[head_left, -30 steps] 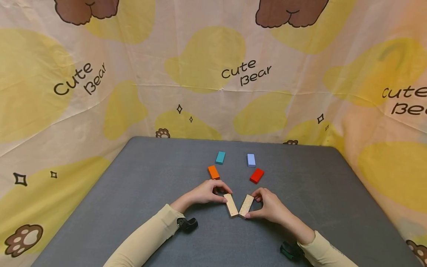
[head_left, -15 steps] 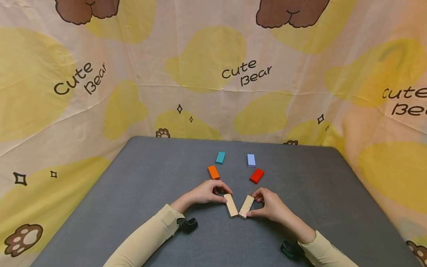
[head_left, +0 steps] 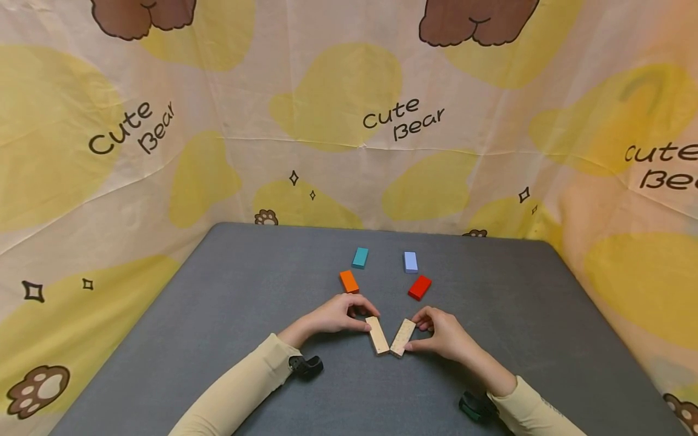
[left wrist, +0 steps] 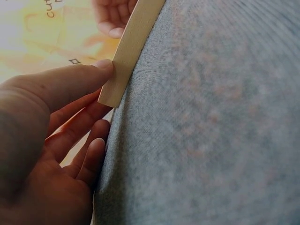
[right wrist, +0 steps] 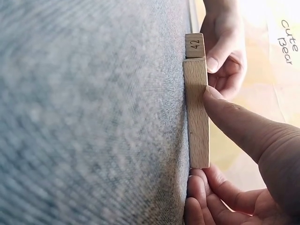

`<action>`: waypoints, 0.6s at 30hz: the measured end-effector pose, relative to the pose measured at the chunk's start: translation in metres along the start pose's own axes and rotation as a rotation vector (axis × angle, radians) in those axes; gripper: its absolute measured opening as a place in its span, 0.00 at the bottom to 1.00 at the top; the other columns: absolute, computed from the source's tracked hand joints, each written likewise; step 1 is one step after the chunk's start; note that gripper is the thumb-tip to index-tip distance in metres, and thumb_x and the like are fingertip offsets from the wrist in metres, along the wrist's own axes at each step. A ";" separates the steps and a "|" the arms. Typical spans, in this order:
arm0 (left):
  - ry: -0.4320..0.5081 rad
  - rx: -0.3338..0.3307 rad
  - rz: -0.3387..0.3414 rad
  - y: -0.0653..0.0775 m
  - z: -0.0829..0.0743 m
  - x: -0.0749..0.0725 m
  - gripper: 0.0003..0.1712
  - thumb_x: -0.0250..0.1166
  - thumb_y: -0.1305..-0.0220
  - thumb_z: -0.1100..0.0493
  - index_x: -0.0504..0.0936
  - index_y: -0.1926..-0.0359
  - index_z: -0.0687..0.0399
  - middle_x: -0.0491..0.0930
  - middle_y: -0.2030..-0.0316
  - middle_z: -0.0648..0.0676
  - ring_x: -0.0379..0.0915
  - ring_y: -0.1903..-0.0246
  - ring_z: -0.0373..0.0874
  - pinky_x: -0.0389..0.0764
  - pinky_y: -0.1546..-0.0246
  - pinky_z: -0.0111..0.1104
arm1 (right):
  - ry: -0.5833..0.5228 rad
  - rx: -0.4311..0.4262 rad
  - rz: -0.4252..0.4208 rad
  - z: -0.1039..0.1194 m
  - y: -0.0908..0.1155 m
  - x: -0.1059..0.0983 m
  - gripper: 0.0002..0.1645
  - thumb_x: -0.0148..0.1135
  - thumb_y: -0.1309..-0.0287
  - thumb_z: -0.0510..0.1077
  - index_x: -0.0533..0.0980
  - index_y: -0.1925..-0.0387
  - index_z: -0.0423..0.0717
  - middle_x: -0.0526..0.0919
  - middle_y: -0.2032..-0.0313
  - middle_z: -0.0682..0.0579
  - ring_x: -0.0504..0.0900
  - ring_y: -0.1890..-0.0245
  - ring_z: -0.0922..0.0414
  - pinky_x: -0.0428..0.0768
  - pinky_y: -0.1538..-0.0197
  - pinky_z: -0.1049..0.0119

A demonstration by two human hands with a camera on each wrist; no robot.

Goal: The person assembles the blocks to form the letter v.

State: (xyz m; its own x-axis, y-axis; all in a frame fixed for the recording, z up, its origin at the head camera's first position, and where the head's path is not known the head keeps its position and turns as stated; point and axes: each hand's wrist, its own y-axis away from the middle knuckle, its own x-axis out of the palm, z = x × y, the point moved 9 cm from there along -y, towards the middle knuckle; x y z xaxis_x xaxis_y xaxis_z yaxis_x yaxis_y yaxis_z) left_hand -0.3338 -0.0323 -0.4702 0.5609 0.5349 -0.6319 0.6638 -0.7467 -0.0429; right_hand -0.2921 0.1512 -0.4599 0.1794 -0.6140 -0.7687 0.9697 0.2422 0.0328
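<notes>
Two plain wooden blocks lie flat on the grey table, set in a V whose near ends almost meet. My left hand [head_left: 340, 313] holds the far end of the left block [head_left: 378, 336], thumb on its side and fingers at the end. On the other side, my right hand [head_left: 444, 336] holds the right block [head_left: 402, 338] between its thumb, near the close end, and its fingers at the far corner. The right wrist view shows a "42" on the end of the left block [right wrist: 195, 45], just beyond the right block [right wrist: 197, 112].
Farther back on the table [head_left: 272, 266] lie an orange block [head_left: 349, 281], a red block [head_left: 420, 287], a teal block [head_left: 360, 258] and a light blue block [head_left: 411, 262]. The orange one is just behind my left hand. A patterned cloth [head_left: 327, 121] hangs behind the table.
My right thumb has slid a little up along the right block, away from its near end, and that block has shifted very slightly. The left hand and left block stay put.
</notes>
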 end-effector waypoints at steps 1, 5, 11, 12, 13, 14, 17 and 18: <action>0.001 0.002 0.000 0.000 0.000 0.000 0.17 0.69 0.43 0.51 0.83 0.51 0.40 0.79 0.56 0.39 0.72 0.56 0.34 0.75 0.57 0.27 | -0.002 -0.003 0.000 0.000 0.000 0.000 0.32 0.80 0.67 0.54 0.77 0.61 0.43 0.79 0.67 0.55 0.75 0.66 0.61 0.77 0.59 0.65; 0.005 0.011 -0.002 0.000 0.000 0.000 0.17 0.69 0.43 0.51 0.83 0.51 0.41 0.79 0.56 0.40 0.72 0.57 0.34 0.75 0.58 0.27 | -0.011 -0.006 0.006 0.000 -0.001 0.000 0.32 0.80 0.67 0.54 0.77 0.61 0.43 0.79 0.67 0.54 0.76 0.66 0.61 0.78 0.59 0.65; 0.008 0.005 0.001 0.000 -0.001 0.000 0.16 0.69 0.43 0.52 0.83 0.51 0.41 0.79 0.56 0.40 0.72 0.57 0.35 0.75 0.58 0.27 | -0.026 -0.006 0.021 -0.002 -0.002 0.000 0.31 0.80 0.65 0.54 0.77 0.61 0.43 0.79 0.67 0.54 0.76 0.66 0.61 0.77 0.60 0.67; 0.012 0.002 0.002 0.000 -0.001 0.000 0.16 0.69 0.42 0.52 0.83 0.51 0.41 0.79 0.56 0.40 0.72 0.56 0.35 0.75 0.58 0.27 | -0.029 -0.005 0.022 -0.002 -0.002 0.000 0.30 0.79 0.65 0.54 0.77 0.61 0.43 0.79 0.67 0.54 0.76 0.66 0.61 0.77 0.61 0.67; 0.017 -0.001 0.002 0.000 -0.001 0.000 0.16 0.69 0.42 0.52 0.83 0.51 0.41 0.80 0.56 0.41 0.72 0.56 0.36 0.75 0.57 0.27 | -0.034 -0.005 0.023 -0.002 -0.002 -0.001 0.30 0.79 0.65 0.54 0.77 0.61 0.43 0.79 0.68 0.54 0.76 0.67 0.61 0.77 0.61 0.67; 0.023 -0.004 0.003 0.000 -0.002 0.000 0.16 0.69 0.42 0.52 0.83 0.51 0.40 0.80 0.56 0.41 0.72 0.56 0.36 0.74 0.57 0.27 | -0.037 -0.005 0.023 -0.002 -0.002 -0.001 0.30 0.79 0.65 0.54 0.77 0.61 0.43 0.79 0.68 0.54 0.76 0.67 0.62 0.77 0.61 0.68; 0.039 -0.020 0.005 0.001 -0.002 0.000 0.16 0.69 0.43 0.53 0.83 0.52 0.39 0.80 0.56 0.41 0.73 0.56 0.38 0.74 0.56 0.29 | -0.047 -0.005 0.025 -0.003 -0.002 -0.001 0.30 0.80 0.65 0.54 0.77 0.61 0.43 0.79 0.68 0.54 0.76 0.66 0.61 0.77 0.61 0.68; 0.041 -0.022 0.004 0.001 -0.002 0.000 0.16 0.69 0.43 0.53 0.82 0.52 0.39 0.80 0.56 0.41 0.73 0.55 0.38 0.74 0.56 0.29 | -0.049 -0.005 0.025 -0.003 -0.002 -0.001 0.30 0.80 0.65 0.53 0.77 0.61 0.43 0.79 0.68 0.54 0.76 0.66 0.61 0.77 0.61 0.67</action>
State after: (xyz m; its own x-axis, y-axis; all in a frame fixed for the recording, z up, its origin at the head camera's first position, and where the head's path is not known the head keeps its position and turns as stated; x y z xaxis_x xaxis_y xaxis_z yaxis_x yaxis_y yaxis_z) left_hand -0.3325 -0.0321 -0.4682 0.5833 0.5480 -0.5995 0.6719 -0.7403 -0.0230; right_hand -0.2951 0.1540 -0.4610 0.2118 -0.6437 -0.7354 0.9640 0.2614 0.0488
